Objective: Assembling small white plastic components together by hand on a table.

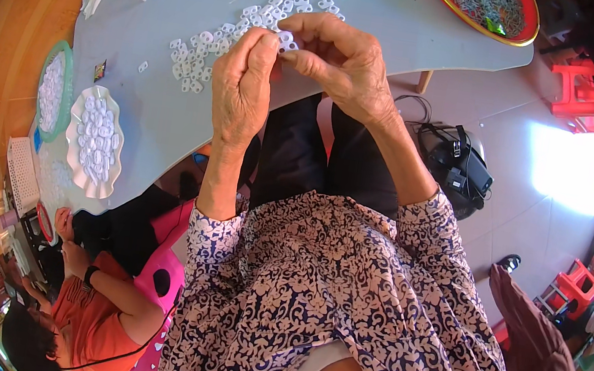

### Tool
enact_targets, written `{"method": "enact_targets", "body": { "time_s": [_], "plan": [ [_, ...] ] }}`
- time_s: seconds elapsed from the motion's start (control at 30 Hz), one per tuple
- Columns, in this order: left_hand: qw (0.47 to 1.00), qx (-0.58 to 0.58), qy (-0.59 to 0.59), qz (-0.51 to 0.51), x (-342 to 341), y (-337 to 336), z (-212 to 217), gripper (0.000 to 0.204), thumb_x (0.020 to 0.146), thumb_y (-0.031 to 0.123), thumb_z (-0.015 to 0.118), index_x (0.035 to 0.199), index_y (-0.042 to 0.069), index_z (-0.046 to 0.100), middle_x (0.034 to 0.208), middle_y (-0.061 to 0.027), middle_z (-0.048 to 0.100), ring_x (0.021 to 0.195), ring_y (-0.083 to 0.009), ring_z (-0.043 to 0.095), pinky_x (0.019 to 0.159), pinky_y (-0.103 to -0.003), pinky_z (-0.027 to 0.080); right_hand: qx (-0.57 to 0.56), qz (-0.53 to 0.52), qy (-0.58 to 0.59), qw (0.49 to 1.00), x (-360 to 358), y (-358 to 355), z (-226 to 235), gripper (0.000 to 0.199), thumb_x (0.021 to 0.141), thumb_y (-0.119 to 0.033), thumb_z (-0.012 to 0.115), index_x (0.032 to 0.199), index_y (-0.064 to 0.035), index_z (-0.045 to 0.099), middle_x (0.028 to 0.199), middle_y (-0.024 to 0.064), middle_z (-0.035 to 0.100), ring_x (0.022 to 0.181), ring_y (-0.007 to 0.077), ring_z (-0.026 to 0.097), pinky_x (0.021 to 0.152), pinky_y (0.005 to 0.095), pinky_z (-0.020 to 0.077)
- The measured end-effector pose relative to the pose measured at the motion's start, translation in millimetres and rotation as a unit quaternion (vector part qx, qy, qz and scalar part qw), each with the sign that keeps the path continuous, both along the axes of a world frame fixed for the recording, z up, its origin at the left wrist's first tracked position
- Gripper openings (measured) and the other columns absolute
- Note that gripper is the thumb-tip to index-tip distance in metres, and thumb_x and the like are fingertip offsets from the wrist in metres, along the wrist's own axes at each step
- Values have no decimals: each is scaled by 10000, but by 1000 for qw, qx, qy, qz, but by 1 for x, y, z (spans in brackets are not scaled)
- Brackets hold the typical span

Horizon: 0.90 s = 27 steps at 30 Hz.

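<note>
1. The left hand (242, 93) has its thumb and fingers drawn together, clamped on a small white piece (286, 40) with rounded openings.
2. That piece sits between the two hands, above the near edge of the grey table (155, 30).
3. The right hand (342, 65) curves around the piece's other side, thumb and forefinger apart; the tips are too small in view to tell whether they grip it or just touch it.
4. Beyond and to the left of the hands, similar loose pieces (197, 59) spread across the tabletop.
5. Farther left, a white wavy-rimmed dish (75, 133) holds more white pieces, just beside a filled green basket (43, 90).
6. At the far right stands a red round tray (532, 25) of greyish bits.
7. A person in an orange shirt (113, 312) sits at lower left.
</note>
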<state>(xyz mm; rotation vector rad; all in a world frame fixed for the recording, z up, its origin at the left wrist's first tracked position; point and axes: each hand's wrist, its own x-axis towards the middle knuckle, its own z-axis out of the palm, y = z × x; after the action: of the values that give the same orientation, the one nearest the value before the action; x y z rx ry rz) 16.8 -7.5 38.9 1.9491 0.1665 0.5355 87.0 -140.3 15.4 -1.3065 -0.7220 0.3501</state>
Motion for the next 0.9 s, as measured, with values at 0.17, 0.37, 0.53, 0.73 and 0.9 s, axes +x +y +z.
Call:
{"method": "enact_targets", "body": {
  "time_s": [0.17, 0.37, 0.53, 0.73, 0.9],
  "plan": [
    [1000, 4, -4, -15, 0, -2, 3, 274, 951, 227, 474, 843, -14, 547, 623, -27, 447, 575, -95, 375, 514, -265, 331, 51, 17, 18, 998, 4, 0, -6, 279, 864, -82, 644, 1120, 10, 585, 898, 18, 603, 799, 70, 588, 744, 207, 497],
    [999, 25, -11, -25, -3, 0, 3, 280, 954, 223, 469, 826, -15, 541, 609, -27, 432, 567, -95, 370, 508, -268, 328, 49, 36, 39, 997, 1, -1, 1, 263, 856, -96, 659, 1094, -3, 596, 855, 10, 612, 776, 58, 585, 706, 193, 495],
    [998, 35, 22, -44, -1, 3, 2, 288, 955, 226, 464, 814, -15, 533, 599, -28, 422, 564, -101, 361, 508, -272, 332, 26, 14, 4, 1000, 2, -1, -6, 251, 853, -100, 664, 1079, -9, 601, 834, 4, 610, 746, 48, 578, 683, 184, 493],
    [1000, 0, -9, 9, -1, -7, -1, 286, 952, 229, 468, 812, -12, 530, 603, -24, 424, 565, -100, 354, 504, -274, 327, 44, 2, 30, 999, 0, 1, -3, 243, 861, -69, 646, 1090, -7, 592, 879, 3, 607, 781, 45, 576, 713, 189, 494],
    [1000, -2, -10, 20, -1, -8, -5, 278, 951, 223, 470, 804, -6, 531, 603, -22, 426, 563, -98, 351, 501, -272, 325, 37, 2, 24, 999, 0, 0, -4, 249, 868, -62, 634, 1104, 0, 583, 904, 2, 605, 800, 46, 575, 732, 193, 493]
  ]
}}
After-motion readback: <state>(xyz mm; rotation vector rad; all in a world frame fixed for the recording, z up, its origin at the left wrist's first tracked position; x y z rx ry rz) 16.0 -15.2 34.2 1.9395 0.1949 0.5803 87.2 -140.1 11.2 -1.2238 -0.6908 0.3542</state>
